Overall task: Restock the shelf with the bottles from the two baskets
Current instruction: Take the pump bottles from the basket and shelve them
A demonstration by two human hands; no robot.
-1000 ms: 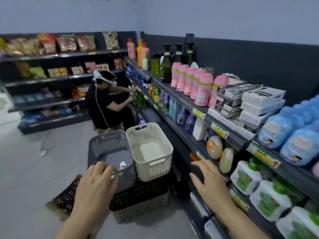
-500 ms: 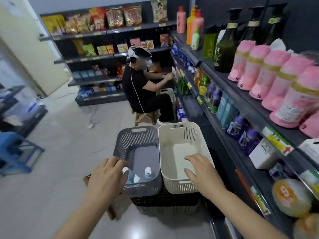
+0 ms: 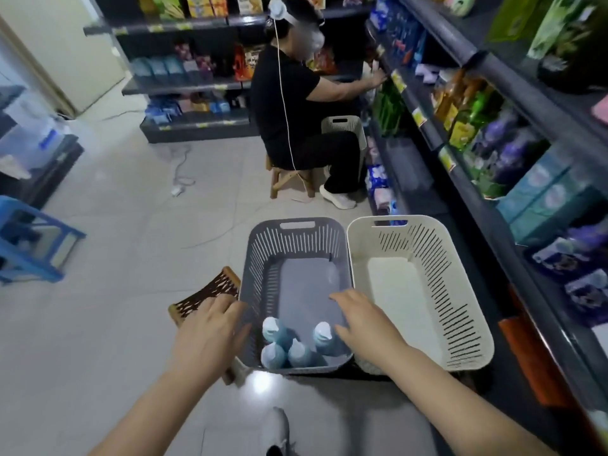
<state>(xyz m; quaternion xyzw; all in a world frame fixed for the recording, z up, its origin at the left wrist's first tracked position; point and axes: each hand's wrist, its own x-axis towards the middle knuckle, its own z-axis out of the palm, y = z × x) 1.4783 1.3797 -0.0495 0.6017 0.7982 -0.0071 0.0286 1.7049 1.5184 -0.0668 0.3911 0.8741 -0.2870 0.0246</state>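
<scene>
Over the grey basket (image 3: pixel 263 255), the right hand (image 3: pixel 365 320) has crossed from the white basket (image 3: pixel 437 258), grip spread and empty, just above the four bottles (image 3: pixel 297 352) at its near end. The left hand (image 3: pixel 207 334), grip loose, rests at the rim. A pick-up looks imminent.

At the far end, a person in black (image 3: pixel 286 77) on a wooden stool (image 3: pixel 283 181), white headset (image 3: pixel 279 6) on, thin white cord (image 3: pixel 283 93) hanging down past the stool. Behind, dark back shelves (image 3: pixel 184 88) stocked with bright snack packets (image 3: pixel 197 3) and blue packs (image 3: pixel 158 69). On the pale tiled floor (image 3: pixel 131 258), a loose cable (image 3: pixel 179 166) ending in a white plug (image 3: pixel 176 191). Far left, a blue stool (image 3: pixel 29 245) and a cream door (image 3: pixel 56 44).
</scene>
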